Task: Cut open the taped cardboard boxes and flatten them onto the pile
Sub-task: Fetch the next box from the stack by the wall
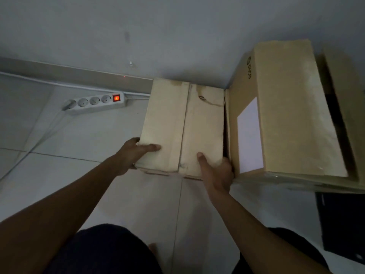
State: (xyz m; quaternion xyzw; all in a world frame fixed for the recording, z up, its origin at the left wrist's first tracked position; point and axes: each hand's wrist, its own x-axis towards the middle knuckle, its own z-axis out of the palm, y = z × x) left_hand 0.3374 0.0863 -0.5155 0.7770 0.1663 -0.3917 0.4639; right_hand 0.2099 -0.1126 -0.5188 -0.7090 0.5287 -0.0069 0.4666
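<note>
On a pale tiled floor (85, 135) beside a grey wall, a person grips a small cardboard box (183, 125) with both bare hands. Seen from the head camera, the box sits at the centre of the scene, its top flaps shut along a seam running from 12 to 6 o'clock, its far end against the skirting board. The left hand (136, 153) clasps the box's near left corner, thumb laid flat across the top and the other fingers curled round the side, mostly hidden. The right hand (215, 171) holds the near right corner, thumb pressed on the top flap; its remaining fingers go down between this box and its neighbour, so how they lie cannot be told. At 3 o'clock, just beside the small box, stands a larger cardboard box (284, 115), taller, bearing a white label (249, 137) and a dark printed logo on the side facing the small one. Further cardboard (341, 107) leans behind it at the right edge. At 9 o'clock a white power strip (96, 102) lies along the wall, its red switch lit. A dark object (343, 224) sits at 4 o'clock; the person's dark-clothed legs fill 6 o'clock.
</note>
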